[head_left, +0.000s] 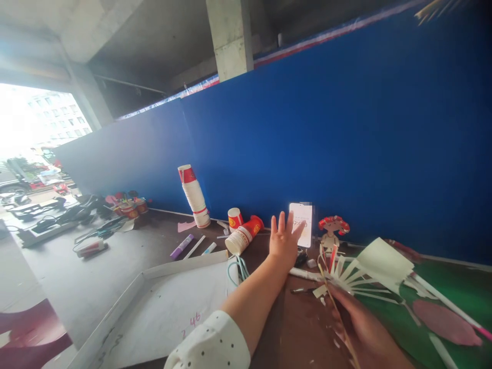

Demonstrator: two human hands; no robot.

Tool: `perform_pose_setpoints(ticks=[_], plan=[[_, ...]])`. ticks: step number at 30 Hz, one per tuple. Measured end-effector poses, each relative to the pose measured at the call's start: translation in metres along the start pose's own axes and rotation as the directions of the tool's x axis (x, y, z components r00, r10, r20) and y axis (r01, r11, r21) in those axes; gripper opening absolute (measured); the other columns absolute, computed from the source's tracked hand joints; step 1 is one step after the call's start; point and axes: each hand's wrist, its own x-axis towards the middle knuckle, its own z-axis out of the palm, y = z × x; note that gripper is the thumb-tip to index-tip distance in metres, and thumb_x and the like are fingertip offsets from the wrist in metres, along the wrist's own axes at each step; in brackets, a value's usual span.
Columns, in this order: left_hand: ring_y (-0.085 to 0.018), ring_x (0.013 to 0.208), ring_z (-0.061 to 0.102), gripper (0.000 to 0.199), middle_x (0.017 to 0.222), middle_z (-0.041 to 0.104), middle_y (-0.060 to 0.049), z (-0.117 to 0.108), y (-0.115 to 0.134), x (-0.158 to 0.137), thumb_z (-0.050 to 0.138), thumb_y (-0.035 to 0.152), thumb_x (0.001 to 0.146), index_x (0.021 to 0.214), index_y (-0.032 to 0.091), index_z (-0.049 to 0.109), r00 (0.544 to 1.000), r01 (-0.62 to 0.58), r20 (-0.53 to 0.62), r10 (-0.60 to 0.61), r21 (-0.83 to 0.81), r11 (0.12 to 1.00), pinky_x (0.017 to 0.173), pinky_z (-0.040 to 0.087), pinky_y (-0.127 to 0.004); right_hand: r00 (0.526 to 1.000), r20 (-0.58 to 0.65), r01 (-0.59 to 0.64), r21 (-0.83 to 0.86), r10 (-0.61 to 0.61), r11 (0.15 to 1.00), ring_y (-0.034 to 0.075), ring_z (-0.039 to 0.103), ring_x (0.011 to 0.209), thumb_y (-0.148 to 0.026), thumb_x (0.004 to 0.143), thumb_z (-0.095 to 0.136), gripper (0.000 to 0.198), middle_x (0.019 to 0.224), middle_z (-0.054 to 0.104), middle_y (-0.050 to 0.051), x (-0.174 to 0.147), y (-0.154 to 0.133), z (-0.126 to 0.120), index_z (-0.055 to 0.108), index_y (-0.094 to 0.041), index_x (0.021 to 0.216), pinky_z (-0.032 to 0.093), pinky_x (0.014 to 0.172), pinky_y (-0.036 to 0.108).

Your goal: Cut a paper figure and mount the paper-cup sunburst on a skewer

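My left hand (283,245) reaches forward with fingers spread, in front of a white phone (306,211) that leans upright against the blue wall. Its fingertips overlap the phone in view; I cannot tell whether they touch. Closed around a thin stick (335,302) is my right hand (355,310), low on the right and slightly blurred. Pale paper strips (371,290) fan out just beyond its fingers, beside a cream paper piece (384,264). Whether the hand also grips this paper cannot be made out. A small figure with red headwear (333,225) stands right of the phone.
Paper cups stand in a tall stack (194,197), with more cups (240,238) lying beside it. A shallow white box (165,307) sits left of my arm. A purple glue stick (182,246) lies behind it. The blue wall (346,128) bounds the table's back.
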Motion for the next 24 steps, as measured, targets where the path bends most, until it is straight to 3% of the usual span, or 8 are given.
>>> perform_pose_setpoints(ticks=[3,5,8,11,17,24], plan=[[-0.035,0.150,0.019,0.072,0.166,0.026,-0.004,0.009,-0.011,-0.004,0.061,0.034,0.090,0.156,0.037,0.032,0.986,-0.164,0.003,0.164,0.072,0.984,0.120,0.022,-0.057,0.996,-0.064,-0.065,0.042,0.068,0.997,0.008,0.052,0.043,-0.043,0.065,0.089,0.033,0.052,0.057,-0.007,-0.004,-0.003,0.006,0.065,-0.021,0.073,0.044,0.041,0.017],[-0.032,0.142,0.033,0.061,0.153,0.044,-0.005,0.018,-0.018,-0.009,0.055,0.034,0.095,0.153,0.040,0.037,0.988,-0.152,0.024,0.150,0.073,0.986,0.116,0.028,-0.052,0.987,-0.091,-0.127,0.030,0.129,0.991,0.006,0.041,0.035,-0.049,0.068,0.086,0.035,0.045,0.049,-0.009,-0.005,-0.004,0.010,0.067,-0.020,0.076,0.034,0.033,0.016],[-0.026,0.116,0.050,0.065,0.125,0.059,-0.008,0.027,-0.024,-0.013,0.051,0.030,0.097,0.157,0.039,0.028,0.991,-0.132,0.020,0.131,0.050,0.990,0.104,0.038,-0.044,0.997,-0.058,-0.043,0.038,0.045,0.998,0.004,0.043,0.039,-0.047,0.066,0.088,0.041,0.052,0.055,-0.008,-0.003,-0.005,0.010,0.072,-0.018,0.090,0.033,0.035,0.014],[-0.024,0.104,0.051,0.065,0.113,0.061,-0.007,0.029,-0.026,-0.011,0.050,0.031,0.098,0.157,0.042,0.026,0.984,-0.180,0.020,0.180,0.052,0.982,0.096,0.040,-0.040,0.998,-0.065,-0.007,0.065,0.011,0.998,0.003,0.047,0.044,-0.042,0.066,0.089,0.040,0.060,0.061,-0.006,0.001,-0.003,0.007,0.073,-0.017,0.093,0.037,0.039,0.012],[-0.022,0.103,0.051,0.062,0.110,0.061,-0.006,0.027,-0.030,-0.002,0.047,0.024,0.099,0.154,0.046,0.030,0.977,-0.212,0.021,0.211,0.085,0.974,0.094,0.036,-0.036,0.996,-0.063,-0.054,0.081,0.060,0.995,0.005,0.051,0.045,-0.041,0.071,0.087,0.034,0.061,0.062,-0.007,0.002,0.002,0.003,0.072,-0.022,0.096,0.038,0.041,0.013],[-0.021,0.102,0.051,0.070,0.110,0.062,-0.006,0.028,-0.033,0.009,0.051,0.016,0.094,0.153,0.049,0.030,0.982,-0.190,0.021,0.189,0.077,0.979,0.092,0.036,-0.035,1.000,0.015,0.009,-0.060,-0.008,0.998,0.013,0.059,0.048,-0.041,0.068,0.086,0.027,0.058,0.064,-0.003,-0.010,-0.006,0.007,0.067,-0.023,0.075,0.043,0.041,0.020]])
